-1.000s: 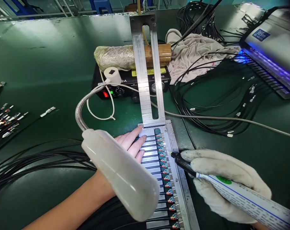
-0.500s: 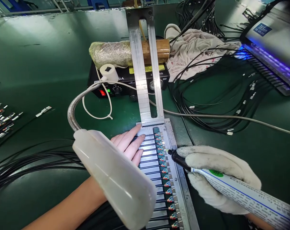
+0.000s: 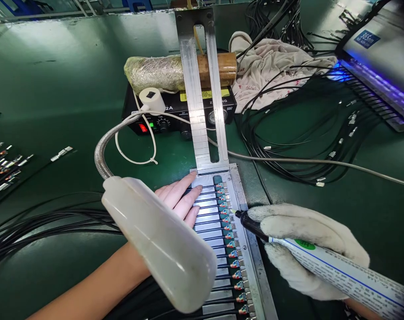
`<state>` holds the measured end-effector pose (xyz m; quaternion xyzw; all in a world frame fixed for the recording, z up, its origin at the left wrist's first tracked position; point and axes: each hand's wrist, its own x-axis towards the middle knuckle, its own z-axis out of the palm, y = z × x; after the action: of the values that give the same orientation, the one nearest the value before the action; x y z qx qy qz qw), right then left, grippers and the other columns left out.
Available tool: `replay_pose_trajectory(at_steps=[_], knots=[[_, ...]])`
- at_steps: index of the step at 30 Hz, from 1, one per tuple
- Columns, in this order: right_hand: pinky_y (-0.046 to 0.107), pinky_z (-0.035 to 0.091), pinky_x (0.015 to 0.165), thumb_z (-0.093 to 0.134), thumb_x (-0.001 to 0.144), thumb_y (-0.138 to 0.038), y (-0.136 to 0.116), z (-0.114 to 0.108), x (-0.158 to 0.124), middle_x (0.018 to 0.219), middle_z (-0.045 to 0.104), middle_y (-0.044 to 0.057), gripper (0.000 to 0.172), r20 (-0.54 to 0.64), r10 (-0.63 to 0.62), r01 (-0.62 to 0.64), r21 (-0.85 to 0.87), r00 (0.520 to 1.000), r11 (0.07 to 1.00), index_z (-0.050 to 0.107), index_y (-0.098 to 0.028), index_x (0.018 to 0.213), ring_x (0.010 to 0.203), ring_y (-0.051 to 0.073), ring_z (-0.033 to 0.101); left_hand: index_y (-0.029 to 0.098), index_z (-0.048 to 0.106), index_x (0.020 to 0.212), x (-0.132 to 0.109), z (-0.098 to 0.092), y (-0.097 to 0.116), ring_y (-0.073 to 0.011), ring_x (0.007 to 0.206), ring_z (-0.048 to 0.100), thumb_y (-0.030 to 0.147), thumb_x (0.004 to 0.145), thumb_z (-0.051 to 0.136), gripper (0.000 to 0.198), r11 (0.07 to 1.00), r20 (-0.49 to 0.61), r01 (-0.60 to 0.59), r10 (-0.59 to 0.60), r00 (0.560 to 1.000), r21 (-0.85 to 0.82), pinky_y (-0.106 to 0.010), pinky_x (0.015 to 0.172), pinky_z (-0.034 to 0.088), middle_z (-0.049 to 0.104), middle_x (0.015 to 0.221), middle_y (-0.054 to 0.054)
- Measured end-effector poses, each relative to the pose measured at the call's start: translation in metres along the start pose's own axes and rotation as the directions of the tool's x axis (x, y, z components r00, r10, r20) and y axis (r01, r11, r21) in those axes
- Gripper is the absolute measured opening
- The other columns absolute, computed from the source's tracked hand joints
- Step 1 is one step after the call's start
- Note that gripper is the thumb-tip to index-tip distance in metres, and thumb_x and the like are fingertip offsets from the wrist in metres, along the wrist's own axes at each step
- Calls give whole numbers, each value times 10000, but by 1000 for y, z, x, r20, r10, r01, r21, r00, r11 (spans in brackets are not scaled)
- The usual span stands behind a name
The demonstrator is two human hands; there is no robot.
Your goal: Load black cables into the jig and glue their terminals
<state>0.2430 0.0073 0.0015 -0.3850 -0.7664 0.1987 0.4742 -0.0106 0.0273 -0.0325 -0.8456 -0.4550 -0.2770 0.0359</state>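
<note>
A green counter point(image 3: 55, 102) is carrying everything here. At its upper right, a silver box point(image 3: 371, 44) is giving off violet light. Nearer the middle, a pale lamp point(image 3: 162, 249) on a bendable neck is hanging over the work and hiding part of the left forearm. A metal jig point(image 3: 246, 262) is lying to the right of this lamp, its long axis running from the slotted metal frame point(image 3: 197, 129) at its far end toward the viewer, drifting slightly right.

The right hand point(image 3: 302, 224), in a white glove, is closing its fingers around a labelled tube point(image 3: 342, 271). This tube is slanting from the lower right up to the left, so its black nozzle point(image 3: 251, 224) is aiming across the jig's right edge. The left hand point(image 3: 180, 198), bare, is resting with its fingers stretched out and slightly parted on the jig's upper left, gripping nothing that shows; its palm is hiding under the lamp.

Black cables point(image 3: 210, 231) are lying side by side across the jig, and their stripped ends are leading into small metal connectors point(image 3: 230, 227), forming a row. That row is running between the two hands: right of the left fingertips, left of the nozzle. The nozzle's thin tip point(image 3: 233, 212) is sitting just beside the upper connectors, closer than the left fingers are; whether it is touching one, I cannot tell.
</note>
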Motion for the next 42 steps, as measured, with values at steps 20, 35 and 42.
replay_pose_trajectory(at_steps=[20, 35, 42], knots=[[310, 658, 736, 706, 778, -116, 1, -1, 7, 984, 743, 66, 277, 22, -13, 13, 2, 1000, 1000, 673, -166, 1048, 845, 202, 730, 173, 604, 1158, 0, -2, 1, -212, 1087, 633, 220, 976, 409, 271, 1000, 24, 18, -18, 1000, -9, -354, 908, 530, 600, 1333, -89], [390, 646, 782, 715, 764, -148, -12, -10, -9, 1033, 737, 77, 292, 47, -16, 20, -69, 999, 997, 673, -154, 1053, 882, 242, 728, 156, 626, 1152, -1, 2, -3, -221, 1077, 632, 223, 951, 438, 284, 1000, -8, -21, 22, 1000, 12, -346, 928, 526, 602, 1321, -100], [410, 660, 698, 705, 751, -122, -5, 0, -9, 1009, 743, 61, 378, 14, -6, 6, -18, 1000, 1000, 666, -193, 1121, 860, 247, 729, 187, 589, 1224, -2, 1, -3, -238, 1128, 608, 221, 936, 445, 324, 997, 22, 7, -5, 1000, -83, -377, 967, 510, 571, 1363, -88]])
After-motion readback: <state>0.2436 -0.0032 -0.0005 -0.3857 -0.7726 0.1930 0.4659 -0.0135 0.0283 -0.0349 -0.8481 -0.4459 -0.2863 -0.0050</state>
